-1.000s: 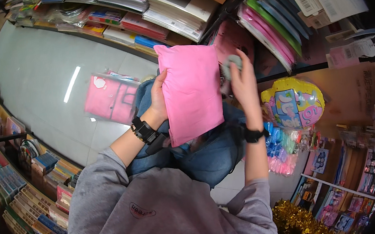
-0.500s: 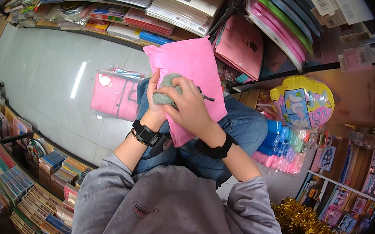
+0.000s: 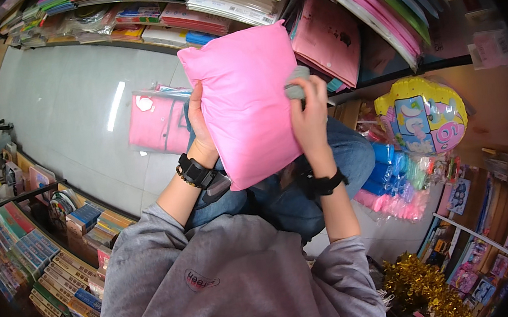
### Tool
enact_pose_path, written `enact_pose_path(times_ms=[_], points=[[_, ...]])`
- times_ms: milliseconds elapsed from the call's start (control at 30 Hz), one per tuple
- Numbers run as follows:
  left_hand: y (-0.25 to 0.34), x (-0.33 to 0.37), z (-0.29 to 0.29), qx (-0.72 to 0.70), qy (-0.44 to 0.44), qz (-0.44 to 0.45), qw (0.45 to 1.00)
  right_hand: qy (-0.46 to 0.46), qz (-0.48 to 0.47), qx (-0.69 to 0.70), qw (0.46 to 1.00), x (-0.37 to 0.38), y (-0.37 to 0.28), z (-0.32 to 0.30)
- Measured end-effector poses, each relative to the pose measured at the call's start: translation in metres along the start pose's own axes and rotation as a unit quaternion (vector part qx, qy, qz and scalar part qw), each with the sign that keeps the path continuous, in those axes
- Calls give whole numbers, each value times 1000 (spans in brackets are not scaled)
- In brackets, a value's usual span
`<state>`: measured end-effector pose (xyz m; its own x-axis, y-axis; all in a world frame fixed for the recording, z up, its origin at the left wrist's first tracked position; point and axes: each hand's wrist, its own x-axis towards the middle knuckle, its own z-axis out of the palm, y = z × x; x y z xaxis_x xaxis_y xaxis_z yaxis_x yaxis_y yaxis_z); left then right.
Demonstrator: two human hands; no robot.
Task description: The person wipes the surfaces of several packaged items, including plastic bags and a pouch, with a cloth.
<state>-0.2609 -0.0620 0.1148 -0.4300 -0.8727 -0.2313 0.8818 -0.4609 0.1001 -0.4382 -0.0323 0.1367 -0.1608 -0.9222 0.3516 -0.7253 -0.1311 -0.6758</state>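
Note:
A puffy pink pillow-like package (image 3: 248, 106) is propped upright over my lap, with creases along its left side. My left hand (image 3: 198, 118) grips its left edge, the thumb lying at the front and the other fingers hidden behind. At the right edge of the package, my right hand (image 3: 311, 117) is closed on a bunched grey-green fuzzy cloth (image 3: 297, 83). The cloth shows above my fingers, right beside the package; whether it touches cannot be told.
A flat pink folder (image 3: 159, 122) lies on the tiled floor ahead to the left. Shelves of paper and notebooks (image 3: 230, 4) run along the far side. Hanging folders and a yellow foil balloon (image 3: 421, 115) are at right. Boxed books (image 3: 60, 274) stand at left, gold tinsel (image 3: 422, 283) near right.
My right hand, with the grey-green cloth, has moved from the package's front face to its right edge. The package is now tipped up, its whole front showing. My left hand holds its left edge.

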Motion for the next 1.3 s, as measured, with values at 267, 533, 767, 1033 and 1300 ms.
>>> enact_pose_path(times_ms=[267,533,767,1033,1300], points=[[7,-2,-8,-48,-42,-109,992,-127,-198,65,970,-47,-78,22],[0,4,0,-15,-32,25,999,-36,-67,54,996,-47,-19,4],[-3,4,2,26,-16,2,1000,6,322,322,890,-62,92,2],[5,-4,15,81,9,-33,996,28,275,489,827,-42,55,-19],[5,-9,-4,83,48,-57,994,112,95,197,969,-16,42,-20]])
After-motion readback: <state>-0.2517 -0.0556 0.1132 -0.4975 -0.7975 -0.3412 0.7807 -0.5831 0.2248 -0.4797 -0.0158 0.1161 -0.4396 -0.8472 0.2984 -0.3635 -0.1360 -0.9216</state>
